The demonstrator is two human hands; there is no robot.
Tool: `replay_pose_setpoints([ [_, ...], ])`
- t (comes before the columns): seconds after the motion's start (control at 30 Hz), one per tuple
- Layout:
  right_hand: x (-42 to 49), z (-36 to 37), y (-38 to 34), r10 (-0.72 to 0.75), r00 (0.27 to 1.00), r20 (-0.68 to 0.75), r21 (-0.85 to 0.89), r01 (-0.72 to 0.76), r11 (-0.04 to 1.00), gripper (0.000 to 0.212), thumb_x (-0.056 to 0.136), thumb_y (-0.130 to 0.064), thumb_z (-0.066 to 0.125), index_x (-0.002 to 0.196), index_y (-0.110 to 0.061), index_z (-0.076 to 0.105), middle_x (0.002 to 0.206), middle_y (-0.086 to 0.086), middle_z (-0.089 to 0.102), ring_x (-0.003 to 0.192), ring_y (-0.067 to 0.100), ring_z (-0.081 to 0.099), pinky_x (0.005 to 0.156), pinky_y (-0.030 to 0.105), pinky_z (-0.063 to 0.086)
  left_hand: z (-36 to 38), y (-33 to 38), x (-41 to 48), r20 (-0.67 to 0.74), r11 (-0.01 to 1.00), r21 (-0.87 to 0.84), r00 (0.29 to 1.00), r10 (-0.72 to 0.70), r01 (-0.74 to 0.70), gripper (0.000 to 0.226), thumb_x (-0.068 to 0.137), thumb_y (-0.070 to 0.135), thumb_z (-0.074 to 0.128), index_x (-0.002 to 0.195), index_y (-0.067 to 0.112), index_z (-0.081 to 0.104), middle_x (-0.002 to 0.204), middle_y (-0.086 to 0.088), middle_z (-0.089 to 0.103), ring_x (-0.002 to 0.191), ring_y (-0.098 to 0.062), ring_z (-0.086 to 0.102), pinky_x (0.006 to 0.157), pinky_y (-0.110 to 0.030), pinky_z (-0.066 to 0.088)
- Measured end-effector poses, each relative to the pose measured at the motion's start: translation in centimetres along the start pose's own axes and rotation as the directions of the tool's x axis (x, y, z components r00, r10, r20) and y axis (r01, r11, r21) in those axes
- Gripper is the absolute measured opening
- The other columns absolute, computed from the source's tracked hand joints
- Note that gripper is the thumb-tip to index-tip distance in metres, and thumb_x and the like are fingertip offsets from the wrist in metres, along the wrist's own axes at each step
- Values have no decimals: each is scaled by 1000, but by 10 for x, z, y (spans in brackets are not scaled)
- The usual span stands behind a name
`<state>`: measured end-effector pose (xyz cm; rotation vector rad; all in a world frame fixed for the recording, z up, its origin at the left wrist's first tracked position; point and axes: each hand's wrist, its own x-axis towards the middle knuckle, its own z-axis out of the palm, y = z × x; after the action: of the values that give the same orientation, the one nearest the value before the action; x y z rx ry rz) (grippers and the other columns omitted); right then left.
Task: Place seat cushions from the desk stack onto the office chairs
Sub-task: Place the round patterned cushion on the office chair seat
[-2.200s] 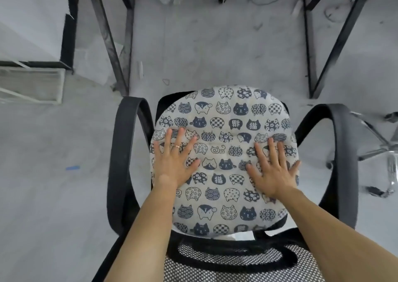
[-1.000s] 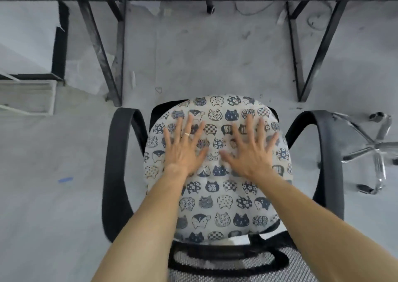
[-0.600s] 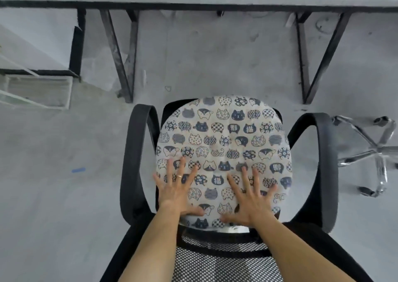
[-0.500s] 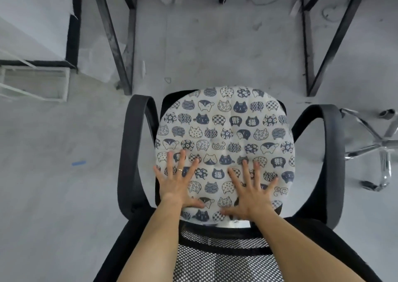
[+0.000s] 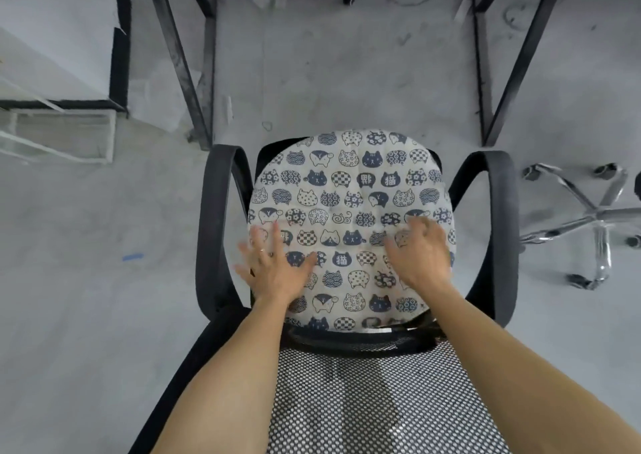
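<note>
Concrete floor [image 5: 347,82] (desk legs [image 5: 180,68] ahead)

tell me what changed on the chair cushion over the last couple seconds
Both hands slid about on the cushion, smoothing it: toward the front, back to the rear edge, now apart at mid-cushion. The left hand and right hand stayed open, gripping nothing. The cushion stayed on the chair.

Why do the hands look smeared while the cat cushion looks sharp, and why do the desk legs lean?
Head view: both the left hand and right hand show motion blur, their fingers ghosted; the cushion print stays crisp; the wide-angle lens splays the desk legs outward; lighting is soft, without glare.
</note>
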<state>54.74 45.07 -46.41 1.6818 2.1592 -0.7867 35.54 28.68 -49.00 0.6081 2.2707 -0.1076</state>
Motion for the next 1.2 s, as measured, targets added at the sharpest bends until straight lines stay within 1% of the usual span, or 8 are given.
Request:
replay_pose_setpoints([
  [0.07, 15, -11, 14, 159, 985, -63, 147, -148, 978, 84, 91, -58, 54, 156, -16, 20, 163, 11, 17, 150, 31, 14, 118, 55, 28, 2, 8, -8, 33, 917, -294, 962, -272, 269, 111, 84, 77, 50, 154, 33, -23, 164, -11, -23, 151, -40, -12, 118, -61, -2],
  [0.13, 30, -11, 31, 283, 959, 11, 201, -280, 939, 94, 90, -59, 57, 159, -24, 4, 168, 7, 2, 153, 32, 3, 120, 57, 21, 10, 8, -8, 97, 814, -427, 914, -393, 395, 111, 85, 66, 60, 156, 28, -18, 166, -17, -4, 150, -42, 7, 120, -59, 13],
  [0.23, 38, -5, 47, 340, 925, 170, 357, -379, 854, 100, 92, -53, 62, 159, -31, -10, 167, 8, 7, 151, 38, 13, 118, 58, 25, 13, 4, 1, 153, 689, -589, 896, -417, 422, 110, 85, 51, 70, 157, 24, -9, 155, -21, 29, 136, -43, 39, 111, -53, 35],
  [0.37, 34, 3, 42, 412, 892, 187, 368, -452, 812, 88, 95, -44, 61, 158, -21, 4, 154, 20, 30, 134, 44, 41, 104, 53, 41, 1, 3, 10, -18, 668, -671, 893, -450, 323, 73, 87, 26, 75, 146, 12, 33, 139, -16, 53, 124, -39, 54, 103, -48, 44],
  [0.53, 9, 14, 33, 501, 825, 262, 414, -565, 714, 68, 94, -34, 60, 143, -21, 16, 132, 18, 51, 97, 35, 57, 75, 42, 48, -12, 5, 9, -218, 695, -704, 886, -409, 147, 61, 93, 20, 68, 146, 18, 37, 139, -15, 48, 128, -34, 50, 105, -50, 42],
  [0.73, 1, 29, 34, 572, 779, 256, 483, -616, 622, 74, 91, -30, 64, 147, -19, 17, 142, 19, 41, 118, 44, 53, 95, 54, 52, -11, -7, 22, -93, 712, -668, 925, -369, 216, 69, 95, 29, 65, 153, 25, 27, 140, -14, 48, 122, -37, 55, 99, -50, 46],
  [0.93, 9, 36, 38, 567, 812, 135, 547, -538, 641, 64, 95, -22, 57, 149, -15, 24, 142, 17, 40, 122, 41, 49, 93, 48, 48, -7, -17, 36, 9, 688, -676, 937, -350, 264, 74, 88, 34, 66, 150, 31, 25, 127, -8, 54, 98, -29, 57, 82, -41, 50],
  [1.2, 8, 35, 39, 530, 845, 70, 540, -479, 692, 69, 99, -25, 57, 156, -20, 19, 149, 16, 37, 131, 40, 44, 103, 49, 42, -4, -15, 33, -11, 718, -644, 935, -354, 264, 62, 89, 32, 67, 138, 19, 30, 129, -13, 54, 102, -33, 60, 77, -40, 48],
])
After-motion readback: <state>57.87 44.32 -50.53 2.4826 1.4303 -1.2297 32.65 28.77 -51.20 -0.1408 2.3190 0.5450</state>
